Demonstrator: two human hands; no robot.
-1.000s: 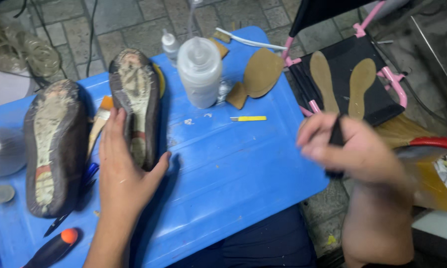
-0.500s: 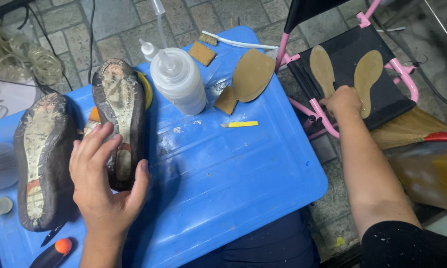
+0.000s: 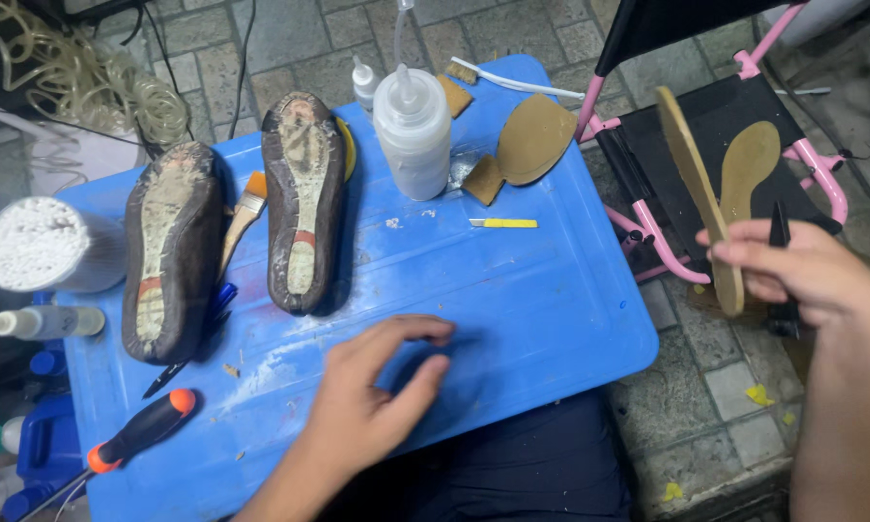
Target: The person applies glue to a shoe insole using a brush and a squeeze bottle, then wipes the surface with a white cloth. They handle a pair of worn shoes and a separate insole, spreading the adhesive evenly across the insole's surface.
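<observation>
My right hand [image 3: 802,275] is raised at the right, gripping a tan shoe sole [image 3: 698,193] on edge together with a thin black tool [image 3: 779,232]. A second tan sole [image 3: 747,169] lies on the black seat of a small pink-framed chair [image 3: 802,159]. My left hand [image 3: 372,391] rests on the blue plastic lid [image 3: 551,309], fingers spread and curled, holding nothing. Two worn shoes lie sole-up on the lid, one at the left [image 3: 167,246] and one in the middle [image 3: 302,198], beyond my left hand.
On the lid: a white squeeze bottle [image 3: 413,135], a tan sole piece [image 3: 531,140], a small yellow blade [image 3: 504,223], a paintbrush [image 3: 242,217], an orange-and-black screwdriver [image 3: 135,432]. A white roll [image 3: 43,246] and coiled tubing [image 3: 106,87] are at the left. The floor is stone tile.
My right hand lifted one tan sole off the chair seat and now holds it up. My left hand left the middle shoe and came down to the lid's near part.
</observation>
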